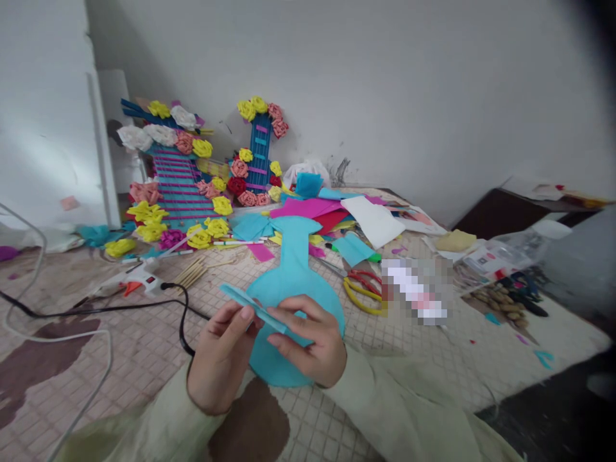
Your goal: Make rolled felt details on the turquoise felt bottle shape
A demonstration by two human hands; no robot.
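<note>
Both hands pinch a folded blue paper strip [255, 308]: left hand [221, 359] at seven o'clock, right hand [310, 343] at five, above a blue vase-shaped cutout [291, 276].

We look forward and down from the head (our only view), close over left hand [219, 359] and right hand [312, 346], facing tiled floor [120, 359] and white wall [409, 96].

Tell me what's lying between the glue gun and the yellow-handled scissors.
In the head view, a blue vase-shaped paper cutout lies between the glue gun and the scissors, with a bundle of thin wooden sticks nearer the gun.
</note>
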